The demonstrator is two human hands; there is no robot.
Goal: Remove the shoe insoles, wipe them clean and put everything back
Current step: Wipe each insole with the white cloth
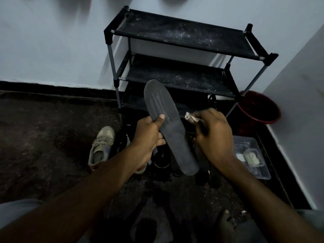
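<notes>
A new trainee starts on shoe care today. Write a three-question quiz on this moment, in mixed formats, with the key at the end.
1. True or false: the left hand grips the insole, held up off the floor.
2. What does the right hand pinch? A a brush; B a small pale cloth; C a shoelace.
3. Fill in: the red bucket stands to the ____ of the shoe rack.
Key: 1 true; 2 B; 3 right.

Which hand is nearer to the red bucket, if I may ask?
Right. The right hand, pinching a cloth, is just left of the red bucket; the left hand, gripping the insole, is farther left.
</notes>
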